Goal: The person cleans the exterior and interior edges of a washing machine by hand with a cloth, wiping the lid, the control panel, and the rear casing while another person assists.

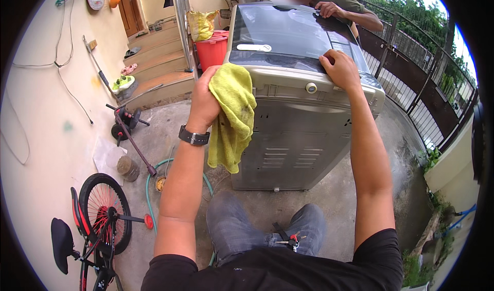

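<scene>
A grey top-loading washing machine [298, 136] with a dark glass lid stands in front of me on the concrete. My left hand [204, 98] grips a yellow-green cloth [234, 113] that hangs down against the machine's left rear corner. On the top rear edge, beside the lid, rests my right hand [339, 69] with its fingers curled over the rim. Another person's hand [329, 9] lies on the far edge of the lid.
A red bucket [212, 50] and a yellow bag [201, 24] stand by the steps at the back. Left of me are a small bicycle [98, 224], a green hose [154, 180] and a long-handled tool [131, 136]. A metal fence [411, 69] runs along the right.
</scene>
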A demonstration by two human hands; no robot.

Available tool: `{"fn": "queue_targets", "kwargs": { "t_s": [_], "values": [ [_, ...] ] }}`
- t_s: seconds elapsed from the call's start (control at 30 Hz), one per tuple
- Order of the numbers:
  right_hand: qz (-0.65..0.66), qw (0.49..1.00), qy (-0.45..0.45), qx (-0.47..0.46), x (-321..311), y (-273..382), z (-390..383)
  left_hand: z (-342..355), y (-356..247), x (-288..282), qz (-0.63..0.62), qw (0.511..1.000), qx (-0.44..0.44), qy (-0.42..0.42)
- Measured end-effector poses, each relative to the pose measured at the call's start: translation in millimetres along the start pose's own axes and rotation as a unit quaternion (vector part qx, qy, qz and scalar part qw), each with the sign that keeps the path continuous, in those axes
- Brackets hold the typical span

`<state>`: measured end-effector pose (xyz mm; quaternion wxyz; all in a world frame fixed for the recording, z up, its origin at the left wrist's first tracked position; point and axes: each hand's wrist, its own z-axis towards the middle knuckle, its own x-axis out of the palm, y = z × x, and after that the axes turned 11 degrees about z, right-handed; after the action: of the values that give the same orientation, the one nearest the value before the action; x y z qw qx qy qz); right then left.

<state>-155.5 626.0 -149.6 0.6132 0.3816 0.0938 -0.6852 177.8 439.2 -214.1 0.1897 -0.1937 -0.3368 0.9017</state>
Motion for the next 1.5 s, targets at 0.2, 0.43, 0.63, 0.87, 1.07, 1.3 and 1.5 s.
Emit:
{"fn": "queue_targets", "kwargs": {
  "t_s": [0.2, 0.43, 0.63, 0.87, 1.07, 1.3, 1.5],
  "values": [
    [-0.008, 1.0, 0.003, 0.029, -4, 7, -1, -57, 33, -30, -0.015, 0.952, -0.076, -0.298],
    [0.001, 0.999, 0.016, 0.046, -4, 0, -3, 5, 33, 25, 0.051, 0.979, -0.054, -0.189],
    [0.016, 0.999, 0.014, 0.039, -3, -7, -2, 22, 0, 48, 0.387, 0.905, 0.004, -0.177],
    [-0.005, 0.999, 0.001, 0.038, 3, -8, -2, 92, -53, 14, 0.539, 0.814, 0.197, 0.089],
    [0.027, 0.999, 0.004, 0.03, 2, -8, -3, 112, -56, 5, 0.551, 0.766, 0.226, 0.242],
    [0.019, 0.999, -0.003, 0.028, -5, -11, -4, 41, 18, 9, 0.332, 0.939, 0.082, 0.022],
    [0.016, 0.999, 0.012, 0.037, 1, -4, -1, 51, -7, 16, 0.349, 0.926, 0.112, -0.093]
  ]
}}
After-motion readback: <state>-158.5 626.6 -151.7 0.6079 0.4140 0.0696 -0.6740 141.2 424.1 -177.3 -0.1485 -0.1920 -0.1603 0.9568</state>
